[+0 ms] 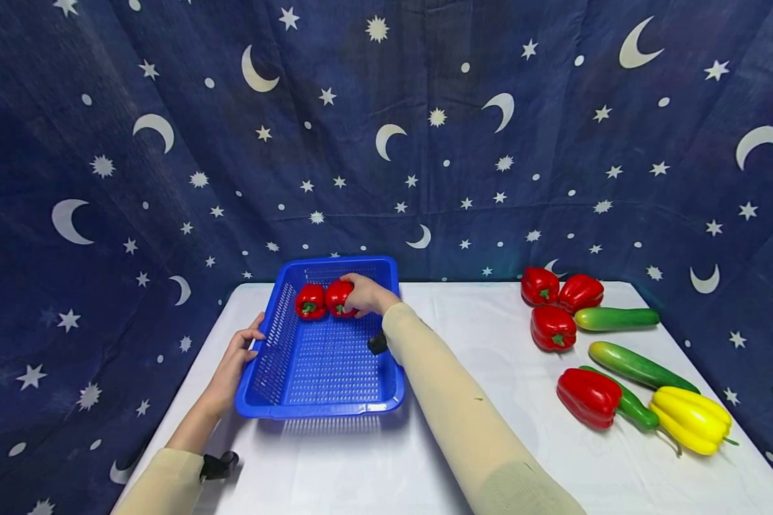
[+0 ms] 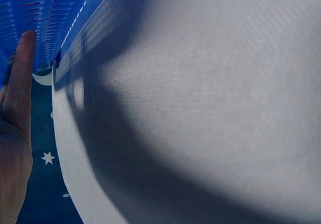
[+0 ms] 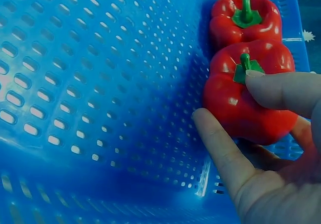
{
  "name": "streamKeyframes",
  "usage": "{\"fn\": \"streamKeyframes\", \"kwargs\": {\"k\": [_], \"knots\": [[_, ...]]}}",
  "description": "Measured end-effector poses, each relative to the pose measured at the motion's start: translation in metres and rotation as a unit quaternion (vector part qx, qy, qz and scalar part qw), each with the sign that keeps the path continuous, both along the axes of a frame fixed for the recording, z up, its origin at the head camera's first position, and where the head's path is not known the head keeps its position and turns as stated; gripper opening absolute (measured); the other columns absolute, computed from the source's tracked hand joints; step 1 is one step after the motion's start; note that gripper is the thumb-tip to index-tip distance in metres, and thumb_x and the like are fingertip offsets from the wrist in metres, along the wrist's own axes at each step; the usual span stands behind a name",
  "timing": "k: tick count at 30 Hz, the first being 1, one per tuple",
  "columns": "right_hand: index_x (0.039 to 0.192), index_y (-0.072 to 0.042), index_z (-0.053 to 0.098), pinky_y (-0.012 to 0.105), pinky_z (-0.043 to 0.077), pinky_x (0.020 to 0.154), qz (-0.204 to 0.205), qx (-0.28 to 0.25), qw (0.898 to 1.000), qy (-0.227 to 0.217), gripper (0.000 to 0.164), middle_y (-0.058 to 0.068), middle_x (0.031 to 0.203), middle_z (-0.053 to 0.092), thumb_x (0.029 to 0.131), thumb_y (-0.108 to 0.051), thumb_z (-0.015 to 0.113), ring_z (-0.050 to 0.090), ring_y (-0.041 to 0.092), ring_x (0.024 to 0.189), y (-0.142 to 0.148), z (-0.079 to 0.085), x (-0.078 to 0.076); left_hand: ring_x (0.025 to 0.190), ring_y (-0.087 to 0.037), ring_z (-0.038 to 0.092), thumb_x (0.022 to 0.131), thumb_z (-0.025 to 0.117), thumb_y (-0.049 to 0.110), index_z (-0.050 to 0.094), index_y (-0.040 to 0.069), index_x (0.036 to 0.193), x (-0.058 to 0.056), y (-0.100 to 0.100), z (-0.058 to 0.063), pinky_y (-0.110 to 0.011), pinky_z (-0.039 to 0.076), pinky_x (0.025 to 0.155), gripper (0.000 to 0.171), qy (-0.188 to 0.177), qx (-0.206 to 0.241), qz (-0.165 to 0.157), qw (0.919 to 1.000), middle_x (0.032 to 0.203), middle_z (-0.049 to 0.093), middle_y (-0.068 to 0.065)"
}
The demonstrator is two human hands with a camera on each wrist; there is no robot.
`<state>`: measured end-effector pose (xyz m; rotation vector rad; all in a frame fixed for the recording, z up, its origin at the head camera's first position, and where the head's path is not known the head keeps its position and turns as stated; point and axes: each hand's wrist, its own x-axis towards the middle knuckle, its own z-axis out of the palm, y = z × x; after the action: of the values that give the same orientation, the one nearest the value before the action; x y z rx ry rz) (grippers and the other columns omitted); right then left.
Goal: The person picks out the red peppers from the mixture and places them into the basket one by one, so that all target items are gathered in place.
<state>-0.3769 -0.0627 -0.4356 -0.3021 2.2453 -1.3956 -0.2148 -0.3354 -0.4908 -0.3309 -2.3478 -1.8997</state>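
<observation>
A red bell pepper (image 1: 338, 296) stands in the far part of a blue plastic basket (image 1: 319, 411), its green stem showing. My right hand (image 1: 367, 295) reaches into the basket and holds this pepper. In the right wrist view, the thumb lies over the pepper's top beside the stem, with other fingers around its side. A second red pepper (image 3: 246, 20) sits right beside it. My left hand (image 1: 233, 361) rests on the basket's left side, its fingertips at the rim. In the left wrist view a straight finger (image 2: 22, 58) lies along the slotted outer wall.
Three red peppers (image 1: 554, 329) lie at the far right of the white table (image 1: 477, 343). Near them are two cucumbers (image 1: 640, 365), another red pepper (image 1: 589, 397), a long green pepper (image 1: 634, 411) and a yellow pepper (image 1: 692, 420). A dark starry cloth (image 1: 451, 179) hangs behind.
</observation>
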Motion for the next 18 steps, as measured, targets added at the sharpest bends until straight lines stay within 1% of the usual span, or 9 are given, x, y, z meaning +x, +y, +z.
{"fn": "streamKeyframes", "kwargs": {"k": [6, 13, 18], "knots": [[0.154, -0.015, 0.043, 0.048, 0.055, 0.09, 0.002, 0.015, 1.0, 0.003, 0.078, 0.02, 0.148, 0.043, 0.085, 0.009, 0.072, 0.052, 0.04, 0.125, -0.0006, -0.0035, 0.0, 0.157, -0.033, 0.003, 0.096, 0.029, -0.005, 0.037, -0.004, 0.124, -0.0007, 0.0007, -0.0008, -0.012, 0.02, 0.108, 0.029, -0.002, 0.001, 0.001, 1.0, 0.171, 0.015, -0.01], [0.153, -0.017, 0.044, 0.044, 0.058, 0.085, 0.001, 0.052, 0.999, 0.012, 0.079, 0.016, 0.148, 0.046, 0.085, 0.008, 0.074, 0.054, 0.036, 0.123, -0.0057, -0.0077, -0.0051, 0.156, -0.035, 0.002, 0.096, 0.029, -0.006, 0.036, -0.008, 0.124, 0.0027, 0.0038, 0.0022, -0.013, 0.019, 0.108, 0.029, 0.004, 0.003, 0.0, 1.0, 0.171, 0.015, -0.012], [0.155, -0.016, 0.041, 0.043, 0.058, 0.085, 0.008, 0.061, 0.998, 0.022, 0.081, 0.017, 0.15, 0.045, 0.085, 0.007, 0.075, 0.053, 0.037, 0.125, -0.0058, -0.0069, -0.0042, 0.156, -0.036, 0.002, 0.096, 0.028, -0.006, 0.035, -0.008, 0.124, 0.004, 0.0047, 0.0038, -0.013, 0.019, 0.108, 0.029, 0.006, 0.002, -0.001, 1.0, 0.17, 0.014, -0.013]]}}
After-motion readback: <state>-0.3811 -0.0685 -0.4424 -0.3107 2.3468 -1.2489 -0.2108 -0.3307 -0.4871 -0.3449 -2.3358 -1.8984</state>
